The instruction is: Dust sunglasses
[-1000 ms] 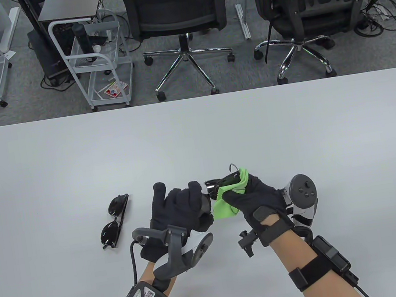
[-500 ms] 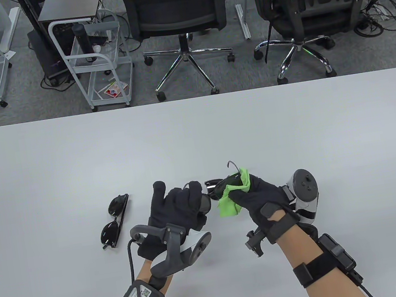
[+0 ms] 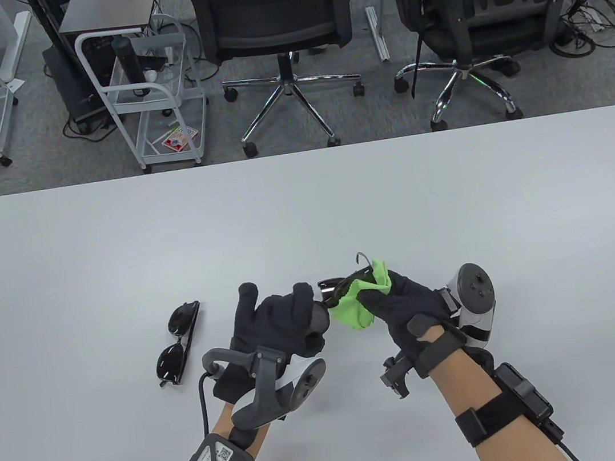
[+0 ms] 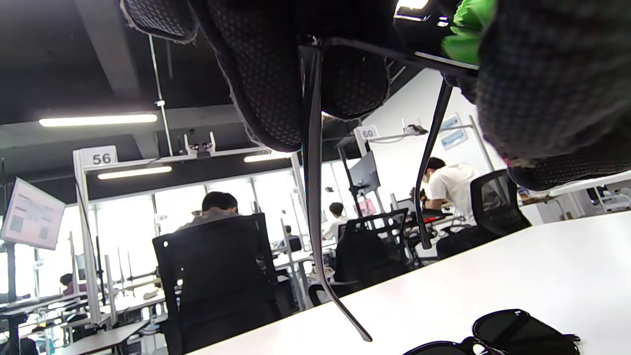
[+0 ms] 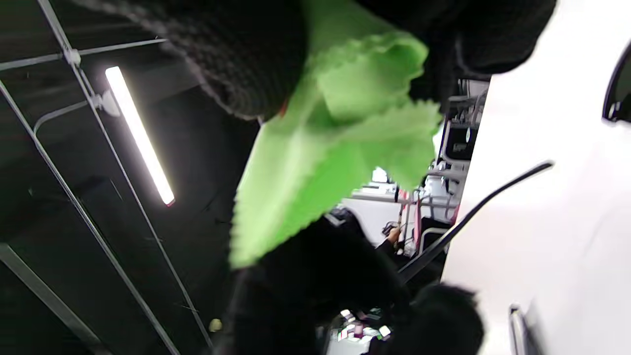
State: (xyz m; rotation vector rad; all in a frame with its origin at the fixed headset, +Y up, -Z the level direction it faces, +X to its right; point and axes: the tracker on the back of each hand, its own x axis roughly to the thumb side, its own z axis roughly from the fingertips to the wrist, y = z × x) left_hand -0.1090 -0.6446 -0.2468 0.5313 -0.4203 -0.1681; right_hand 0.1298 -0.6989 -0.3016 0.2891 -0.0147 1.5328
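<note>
Sunglasses (image 3: 335, 289) up off the table (image 3: 305, 213), left hand (image 3: 278, 321) pinching one end, right hand (image 3: 405, 302) clamping green cloth (image 3: 356, 307) round the lens, spare pair (image 3: 179, 342) lying left

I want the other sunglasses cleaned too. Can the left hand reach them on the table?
Probably yes: the other sunglasses lie just beside the left hand with nothing between, but it is busy holding the pair being wiped.
</note>
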